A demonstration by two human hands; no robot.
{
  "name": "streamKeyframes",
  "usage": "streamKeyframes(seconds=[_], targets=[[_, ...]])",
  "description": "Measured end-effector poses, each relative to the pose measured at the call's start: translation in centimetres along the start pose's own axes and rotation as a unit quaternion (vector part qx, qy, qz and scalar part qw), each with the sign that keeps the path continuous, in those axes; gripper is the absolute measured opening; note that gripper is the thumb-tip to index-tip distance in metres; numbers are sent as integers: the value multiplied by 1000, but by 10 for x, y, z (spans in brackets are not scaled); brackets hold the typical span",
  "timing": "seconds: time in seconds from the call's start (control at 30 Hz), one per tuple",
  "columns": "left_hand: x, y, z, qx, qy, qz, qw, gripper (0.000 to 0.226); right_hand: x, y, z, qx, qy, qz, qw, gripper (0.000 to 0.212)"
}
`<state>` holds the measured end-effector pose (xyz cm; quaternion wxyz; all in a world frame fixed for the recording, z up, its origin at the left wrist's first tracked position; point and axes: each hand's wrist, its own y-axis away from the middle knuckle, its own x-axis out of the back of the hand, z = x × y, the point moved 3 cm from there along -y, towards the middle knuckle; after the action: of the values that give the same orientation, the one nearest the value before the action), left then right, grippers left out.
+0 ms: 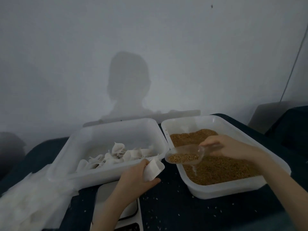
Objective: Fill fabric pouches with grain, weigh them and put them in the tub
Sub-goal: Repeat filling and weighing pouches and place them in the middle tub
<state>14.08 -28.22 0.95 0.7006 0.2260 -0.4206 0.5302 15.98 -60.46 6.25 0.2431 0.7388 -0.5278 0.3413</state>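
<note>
My left hand (135, 176) grips a white fabric pouch (153, 169), its mouth held open toward the right. My right hand (228, 148) holds a clear plastic scoop (183, 156) by the handle; the scoop carries brown grain and hovers just right of the pouch, over the near-left corner of the grain tub (221, 190). That white tub holds a bed of brown grain (216, 170). A second white tub (103, 174) on the left holds several filled white pouches (116, 155). A white scale (130, 212) lies under my left forearm, partly hidden.
A heap of white fabric (31, 197) lies at the near left on the dark tabletop (175, 205). Loose grains are scattered over the table between the tubs. A pale wall stands close behind both tubs.
</note>
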Motion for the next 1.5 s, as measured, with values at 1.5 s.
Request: streamKeyframes(seconds=[1.5], targets=[[3,4,-11,14,48,82,995,53,-25,-44,-171,127,388,55,911,54]])
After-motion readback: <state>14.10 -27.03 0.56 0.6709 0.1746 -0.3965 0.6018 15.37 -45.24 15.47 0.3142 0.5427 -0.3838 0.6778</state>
